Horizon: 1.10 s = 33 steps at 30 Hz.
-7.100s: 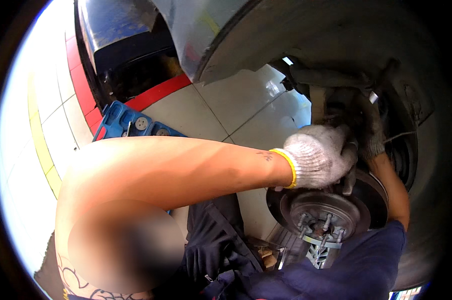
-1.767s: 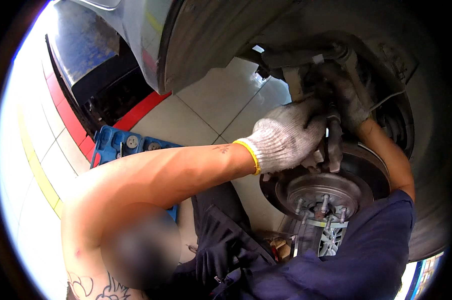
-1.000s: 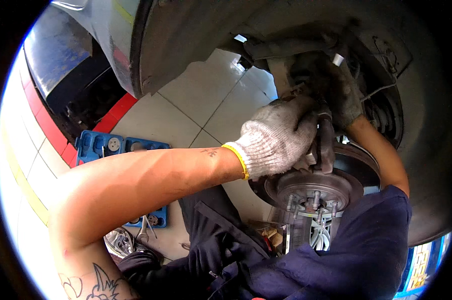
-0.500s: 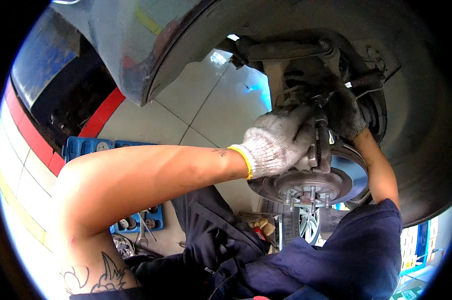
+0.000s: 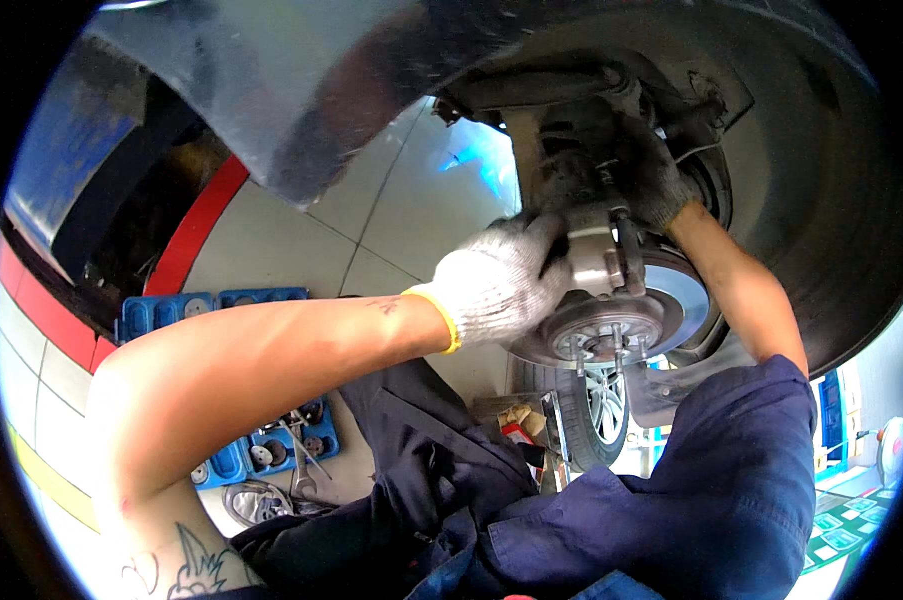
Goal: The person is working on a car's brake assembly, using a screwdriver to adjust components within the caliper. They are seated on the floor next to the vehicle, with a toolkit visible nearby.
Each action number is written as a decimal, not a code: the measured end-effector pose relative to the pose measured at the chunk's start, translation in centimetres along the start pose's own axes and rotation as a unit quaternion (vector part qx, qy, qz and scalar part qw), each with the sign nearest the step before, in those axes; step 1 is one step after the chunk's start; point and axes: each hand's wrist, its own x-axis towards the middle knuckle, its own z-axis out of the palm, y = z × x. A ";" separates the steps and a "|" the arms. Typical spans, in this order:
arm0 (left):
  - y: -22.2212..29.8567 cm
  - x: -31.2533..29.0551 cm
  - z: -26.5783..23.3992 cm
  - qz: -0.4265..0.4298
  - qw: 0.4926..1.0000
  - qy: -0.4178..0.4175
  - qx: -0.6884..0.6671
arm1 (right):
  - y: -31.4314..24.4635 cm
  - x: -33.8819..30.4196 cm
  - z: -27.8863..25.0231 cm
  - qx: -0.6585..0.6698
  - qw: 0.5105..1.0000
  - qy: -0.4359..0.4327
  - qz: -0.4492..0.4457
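My left hand, in a whitish knit glove with a yellow cuff, is closed round the left side of a brake caliper. The caliper sits over the rim of a brake disc, whose hub has wheel studs sticking out. My right hand, in a darkened glove, reaches in behind the caliper among the suspension parts. Its fingers are lost in shadow, so their grip does not show.
The dark wheel arch curves over both arms, and the fender hangs at upper left. Blue socket trays lie on the tiled floor by my left arm, with a wrench nearby. A wheel and a box of parts stand below the disc.
The view has shifted, so the disc and caliper appear farther left and higher. My left hand has moved to the caliper's left side, showing more of its metal face. My right hand stays behind it.
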 end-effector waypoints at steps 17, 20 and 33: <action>-1.2 -8.2 -5.8 -0.105 0.850 -0.499 -0.132 | 1.1 3.1 -10.7 -0.330 0.938 0.054 -0.088; -1.5 -8.4 -7.6 -0.094 0.862 -0.483 -0.121 | 1.5 2.7 -4.6 -0.245 0.962 0.121 -0.027; -1.4 -11.3 -12.3 -0.114 0.839 -0.530 -0.045 | 2.3 2.2 2.4 -0.160 0.961 0.225 -0.017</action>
